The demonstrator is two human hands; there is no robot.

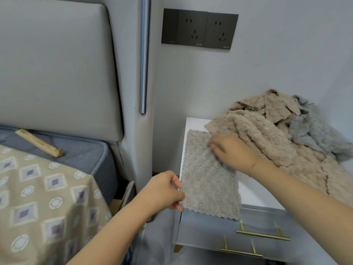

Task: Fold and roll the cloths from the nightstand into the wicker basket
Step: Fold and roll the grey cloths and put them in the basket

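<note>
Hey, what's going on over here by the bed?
A person is folding a grey-beige fleecy cloth laid flat on the white nightstand top. The left hand pinches the cloth's near left corner, which hangs past the front edge, while the right hand grips its far edge. Behind lies a heap of unfolded beige and grey cloths against the wall. No wicker basket is in view.

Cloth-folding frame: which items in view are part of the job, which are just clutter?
Job:
- grey-beige cloth, flat on the nightstand, in both hands' grip: left hand at its near corner, right hand at its far edge
- pile of beige and grey cloths behind
- wicker basket: not in view

Lying about:
- wooden stick on the mattress
- wall sockets
- patterned bedcover
</note>
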